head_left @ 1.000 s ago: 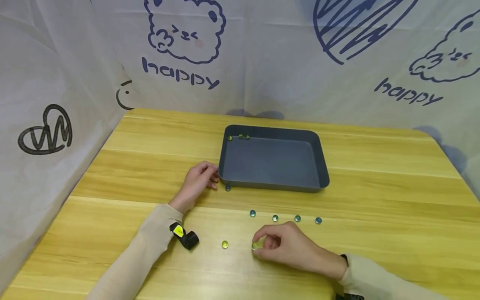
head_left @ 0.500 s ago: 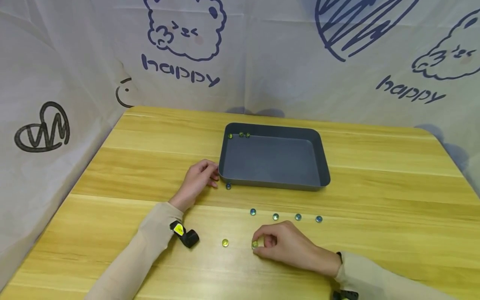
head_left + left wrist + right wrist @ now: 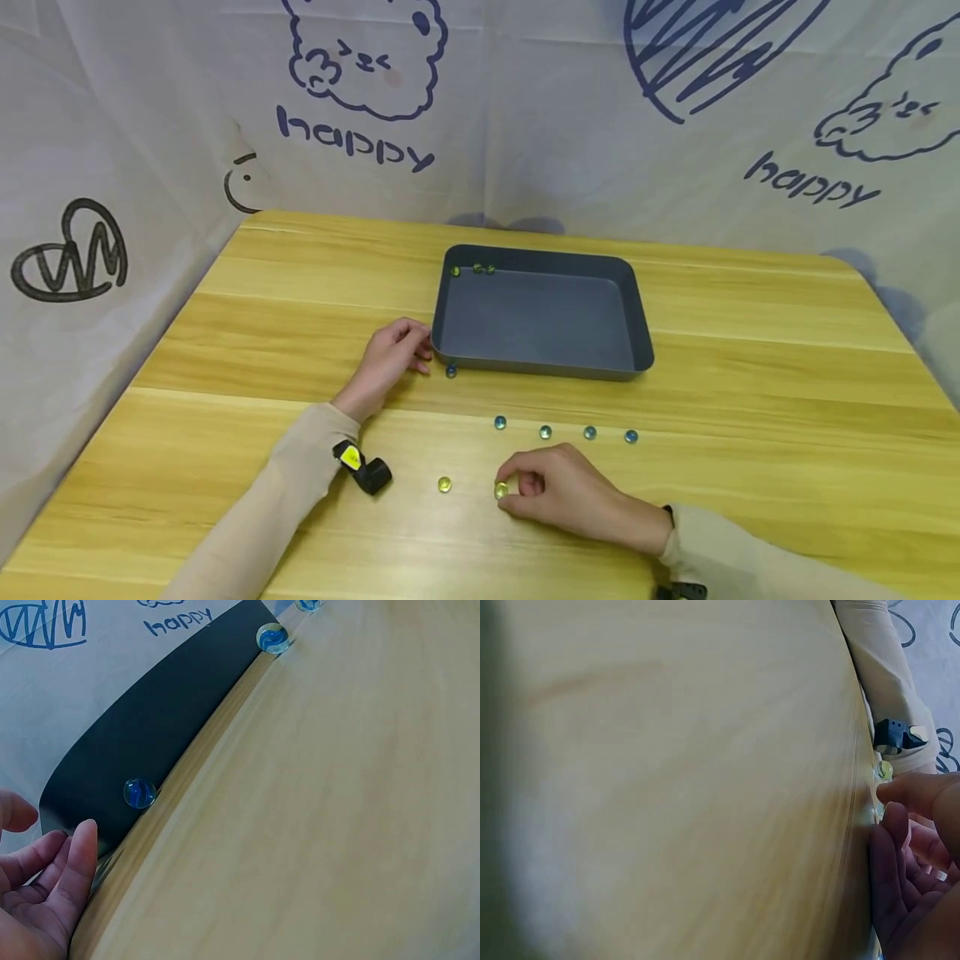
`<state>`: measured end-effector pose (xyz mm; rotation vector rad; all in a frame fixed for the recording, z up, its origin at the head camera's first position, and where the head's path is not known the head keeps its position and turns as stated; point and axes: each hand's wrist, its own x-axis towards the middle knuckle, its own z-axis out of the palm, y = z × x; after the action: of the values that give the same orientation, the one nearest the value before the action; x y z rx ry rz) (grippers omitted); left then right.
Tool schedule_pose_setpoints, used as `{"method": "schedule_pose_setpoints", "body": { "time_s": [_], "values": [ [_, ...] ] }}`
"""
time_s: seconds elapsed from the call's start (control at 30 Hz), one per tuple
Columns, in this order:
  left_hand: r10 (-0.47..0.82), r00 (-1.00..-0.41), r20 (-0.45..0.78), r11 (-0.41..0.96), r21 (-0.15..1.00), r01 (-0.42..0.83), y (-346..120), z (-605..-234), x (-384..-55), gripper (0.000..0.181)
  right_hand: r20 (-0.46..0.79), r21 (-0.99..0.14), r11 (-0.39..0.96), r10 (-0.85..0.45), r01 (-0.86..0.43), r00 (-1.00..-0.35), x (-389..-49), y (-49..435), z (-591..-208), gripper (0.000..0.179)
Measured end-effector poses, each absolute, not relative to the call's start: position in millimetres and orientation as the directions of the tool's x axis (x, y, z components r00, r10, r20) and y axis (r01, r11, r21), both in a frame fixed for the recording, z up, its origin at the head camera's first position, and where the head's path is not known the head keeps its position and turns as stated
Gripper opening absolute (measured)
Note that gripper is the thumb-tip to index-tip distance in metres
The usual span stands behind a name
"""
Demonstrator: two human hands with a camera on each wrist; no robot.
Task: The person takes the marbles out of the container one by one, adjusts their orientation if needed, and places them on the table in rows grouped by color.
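Observation:
My right hand (image 3: 566,492) is low over the table at front centre, thumb and forefinger pinching a yellow marble (image 3: 501,491). Another yellow marble (image 3: 445,484) lies just to its left. Beyond the knuckles, several blue marbles sit in a loose row, among them one blue marble (image 3: 545,432). My left hand (image 3: 388,357) rests by the left front corner of a dark grey tray (image 3: 540,321), fingertips at its wall and thumb apart in the left wrist view. A dark blue marble (image 3: 139,793) stands against the tray's front wall beside those fingers. In the right wrist view, fingers hide the pinched marble.
Three yellow-green marbles (image 3: 477,268) lie in the tray's back left corner. The wooden table (image 3: 787,375) ends at a white cloth (image 3: 540,125) with drawings, behind and to the left. A black wrist device (image 3: 367,471) sits on the left sleeve.
The right wrist and forearm have edged slightly left while the fingers stay at the same yellow marble. My left hand and the tray hold still; the head view has shifted a little.

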<state>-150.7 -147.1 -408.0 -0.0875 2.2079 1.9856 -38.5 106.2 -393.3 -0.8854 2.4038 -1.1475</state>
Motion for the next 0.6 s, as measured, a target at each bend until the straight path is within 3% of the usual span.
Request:
{"method": "schedule_pose_setpoints", "body": {
  "time_s": [0.6],
  "values": [
    [0.078, -0.983, -0.169, 0.097, 0.982, -0.161, -146.8, -405.5, -149.2, 0.026, -0.063, -0.801, 0.483, -0.655, -0.353, -0.753, -39.1, 106.6, -393.4, 0.013]
  ]
}}
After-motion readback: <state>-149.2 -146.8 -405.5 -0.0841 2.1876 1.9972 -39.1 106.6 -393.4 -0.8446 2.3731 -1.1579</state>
